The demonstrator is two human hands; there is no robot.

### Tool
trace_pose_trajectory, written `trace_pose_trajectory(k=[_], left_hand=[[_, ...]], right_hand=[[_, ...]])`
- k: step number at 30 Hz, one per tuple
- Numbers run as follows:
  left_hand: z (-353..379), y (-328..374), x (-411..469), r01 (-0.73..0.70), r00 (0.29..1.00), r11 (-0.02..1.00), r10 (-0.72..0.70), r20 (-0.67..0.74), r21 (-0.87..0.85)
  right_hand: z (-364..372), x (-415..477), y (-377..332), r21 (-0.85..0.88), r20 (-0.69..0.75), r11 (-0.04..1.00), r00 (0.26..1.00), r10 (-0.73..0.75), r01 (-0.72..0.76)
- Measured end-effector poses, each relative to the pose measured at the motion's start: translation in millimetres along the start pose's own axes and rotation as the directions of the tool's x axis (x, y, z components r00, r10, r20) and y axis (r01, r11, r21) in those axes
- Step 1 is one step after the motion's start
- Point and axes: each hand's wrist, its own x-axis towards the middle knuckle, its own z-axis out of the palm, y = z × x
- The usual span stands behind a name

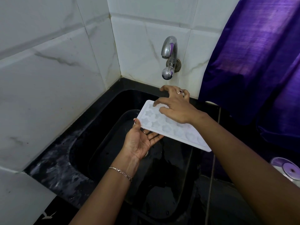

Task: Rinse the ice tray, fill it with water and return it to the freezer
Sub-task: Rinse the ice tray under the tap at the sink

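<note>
Two hands on white plastic star-mould ice tray (162, 125) over black sink (133, 86): left hand (139, 142) pinches near-left edge, right hand (174, 108) atop, grip unclear; we read far end nearest chrome tap (169, 51)

The right hand (175, 108) and its forearm cover the far cells and part of the right end of the tray (155, 123); whether the fingers grip the far edge cannot be determined. The fingers of the left hand (139, 142) lie under the tray, mostly out of sight. The sink (113, 101) interior is too dark to resolve. The curtain (253, 62) is cut off at the top and right edges. A round object (287, 169) at the right edge is cropped and unidentifiable.
</note>
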Motion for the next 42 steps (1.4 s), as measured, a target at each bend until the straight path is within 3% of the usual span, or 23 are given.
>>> trace_pose_trajectory(k=[5, 9, 19, 24, 33, 38, 42], left_hand=[[0, -2, -1, 0.012, 1.000, 1.000, -0.013, 0.012, 0.008], [0, 2, -1, 0.014, 1.000, 1.000, -0.014, 0.013, 0.013], [2, 2, 2, 0.035, 0.999, 0.999, -0.035, 0.000, 0.039], [0, 2, 2, 0.024, 1.000, 1.000, -0.024, -0.017, 0.017], [3, 7, 1, 0.012, 1.000, 1.000, -0.012, -0.006, 0.026], [0, 8, 1, -0.009, 1.000, 1.000, 0.009, -0.013, 0.014], [-3, 12, 1, -0.030, 1.000, 0.999, 0.030, -0.010, -0.021]], right_hand=[[9, 7, -5, -0.154, 0.094, 0.988, 0.995, 0.007, 0.007], [10, 7, -5, -0.112, 0.137, 0.993, 0.989, 0.048, -0.033], [7, 17, -8, -0.343, 0.150, 0.939, 0.988, 0.041, 0.013], [4, 17, -11, -0.255, 0.211, 0.966, 0.973, 0.091, -0.035], [3, 20, -12, -0.211, 0.176, 0.976, 0.979, 0.097, -0.059], [-2, 17, -9, 0.110, 0.238, 0.971, 0.954, 0.182, -0.212], [-12, 10, -3, 0.323, 0.112, 0.921, 0.975, 0.189, -0.216]])
